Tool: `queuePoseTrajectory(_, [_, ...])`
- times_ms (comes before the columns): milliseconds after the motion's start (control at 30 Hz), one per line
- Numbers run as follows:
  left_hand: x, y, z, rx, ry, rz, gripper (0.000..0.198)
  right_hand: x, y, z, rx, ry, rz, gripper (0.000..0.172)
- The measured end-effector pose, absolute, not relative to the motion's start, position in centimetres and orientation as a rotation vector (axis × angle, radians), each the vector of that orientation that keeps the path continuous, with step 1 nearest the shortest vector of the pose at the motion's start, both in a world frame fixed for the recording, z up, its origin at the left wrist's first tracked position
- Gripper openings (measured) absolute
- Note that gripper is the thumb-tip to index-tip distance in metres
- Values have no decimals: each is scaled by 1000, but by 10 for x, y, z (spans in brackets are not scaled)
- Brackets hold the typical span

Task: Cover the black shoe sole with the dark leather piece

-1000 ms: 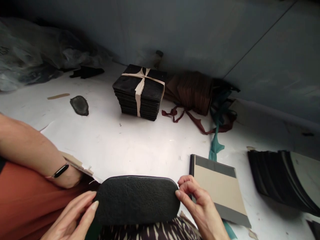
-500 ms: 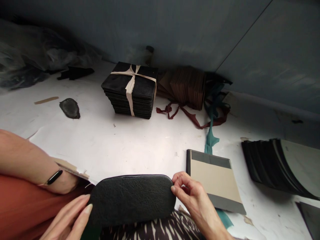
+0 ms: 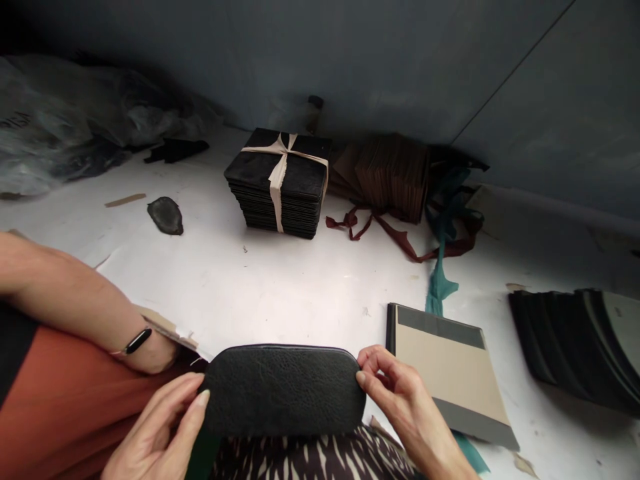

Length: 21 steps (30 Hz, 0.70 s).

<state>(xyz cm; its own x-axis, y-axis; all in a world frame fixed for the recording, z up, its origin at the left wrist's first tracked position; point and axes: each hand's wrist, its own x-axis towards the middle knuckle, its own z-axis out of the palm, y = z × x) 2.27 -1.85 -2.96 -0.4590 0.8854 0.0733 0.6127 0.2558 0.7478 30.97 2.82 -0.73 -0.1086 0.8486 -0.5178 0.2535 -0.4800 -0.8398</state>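
Left hand and right hand pinched a black panel by its ends at the tabletop edge, room stretching ahead to a tied stack, a co-worker's arm close left, a board right.

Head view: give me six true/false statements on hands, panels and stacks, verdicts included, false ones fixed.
1. The left hand and right hand hold the black panel at opposite ends. True.
2. All its corners are sharp. False: its upper corners are rounded.
3. The brown stack stands right of the tied black stack. True.
4. Red strip binds the black one. False: cream strip.
5. A teal strip shows beside the beige-and-grey panel. True.
6. Every wrist is bare. False: the co-worker wears a wristband.
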Motion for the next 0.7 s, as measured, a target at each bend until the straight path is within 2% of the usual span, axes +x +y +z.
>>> queuePoseTrajectory(100, [25,-7,-14,1860,2113,919,36,309,29,-8,-1697,-1238,1612,31])
queuePoseTrajectory(167, [27,4,-5,2309,1810,777,50,309,29,-9,-1696,-1250,1601,31])
queuePoseTrajectory(267, [31,21,-2,2721,1259,455,52,309,30,-9,-1730,-1277,1580,30])
queuePoseTrajectory(400, [37,37,-9,2828,1106,256,55,308,33,-6,-1727,-1279,1548,29])
queuePoseTrajectory(700, [38,40,-10,2782,1098,287,45,313,35,-14,-1655,-1234,1561,22])
